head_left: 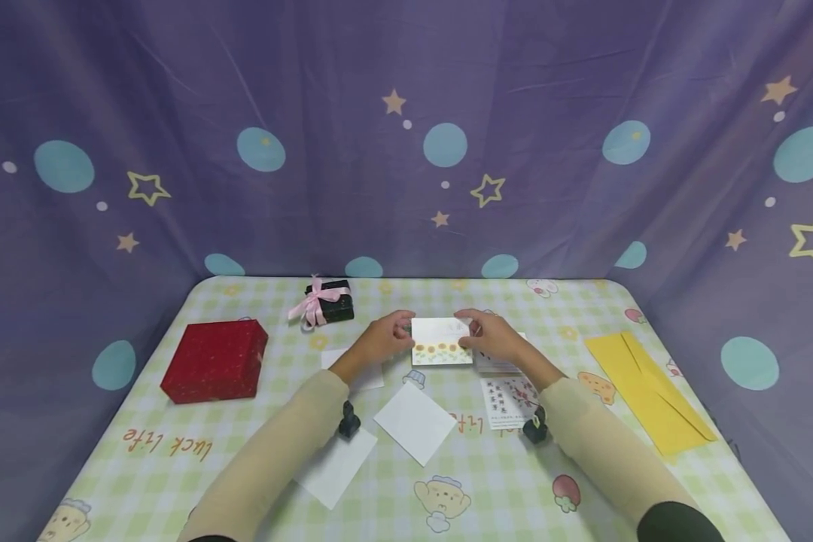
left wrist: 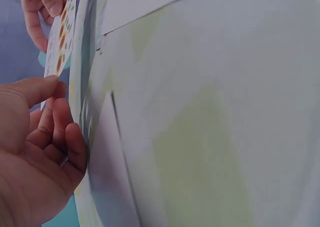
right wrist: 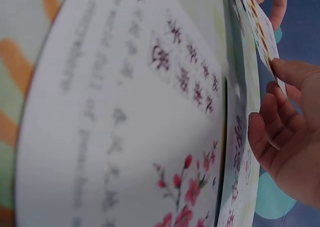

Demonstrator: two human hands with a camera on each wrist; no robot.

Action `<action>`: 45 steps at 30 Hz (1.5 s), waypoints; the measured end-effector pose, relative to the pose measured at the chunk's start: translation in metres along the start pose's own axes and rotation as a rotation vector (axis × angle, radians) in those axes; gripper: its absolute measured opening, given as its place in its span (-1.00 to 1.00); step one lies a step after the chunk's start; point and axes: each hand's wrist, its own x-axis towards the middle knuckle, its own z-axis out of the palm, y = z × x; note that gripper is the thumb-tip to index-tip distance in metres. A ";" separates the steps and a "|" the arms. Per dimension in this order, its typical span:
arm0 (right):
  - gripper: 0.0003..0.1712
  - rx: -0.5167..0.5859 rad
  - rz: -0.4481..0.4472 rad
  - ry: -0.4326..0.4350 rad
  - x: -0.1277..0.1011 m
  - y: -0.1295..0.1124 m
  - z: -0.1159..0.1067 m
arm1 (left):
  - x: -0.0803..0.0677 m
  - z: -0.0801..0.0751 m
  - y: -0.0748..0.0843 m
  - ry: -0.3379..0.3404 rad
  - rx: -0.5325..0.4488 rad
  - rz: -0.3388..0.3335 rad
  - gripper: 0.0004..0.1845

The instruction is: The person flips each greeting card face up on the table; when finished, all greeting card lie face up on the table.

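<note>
Sunflower card, one: being held up between both hands above the back-middle of the counter, so the handling is seemingly under way, with setting the card down yet to be done; how much more is remaining, the pictures are not showing. Face: white, bearing a row of yellow-orange sunflowers with green leaves along its lower part; faint marks near the top are showing too small to read; whether it is folded, one cannot tell. Left hand: thumb and fingers pinching the card's left edge, the lower fingers curling beneath. Right hand: thumb and fingers pinching the right edge. Plum-blossom card, one: lying flat near the right forearm, showing dark characters and pink-red blossoms. Second printed card: lying just behind it, partly hidden under the right hand. Blank-faced white cards, three: one lying cornerwise in front, one beside the left forearm, one partly beneath the left hand. Outlying: yellow envelope, lying at far right; red box, sitting closed at left; black gift box, wearing a pink ribbon bow, standing behind. Backdrop: purple star-patterned curtain, hanging.
</note>
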 end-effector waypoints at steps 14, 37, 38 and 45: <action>-0.36 -0.016 0.068 -0.032 -0.004 0.005 0.010 | -0.007 0.008 0.005 -0.043 0.232 0.037 -0.38; -0.35 -0.082 0.083 -0.013 0.001 0.009 0.018 | -0.004 0.015 0.011 -0.043 0.385 -0.047 -0.40; -0.36 -0.080 0.088 -0.017 0.001 0.009 0.018 | -0.004 0.015 0.011 -0.045 0.395 -0.044 -0.39; -0.37 -0.071 0.106 -0.031 -0.002 0.008 0.018 | -0.004 0.013 0.010 -0.078 0.453 0.019 -0.35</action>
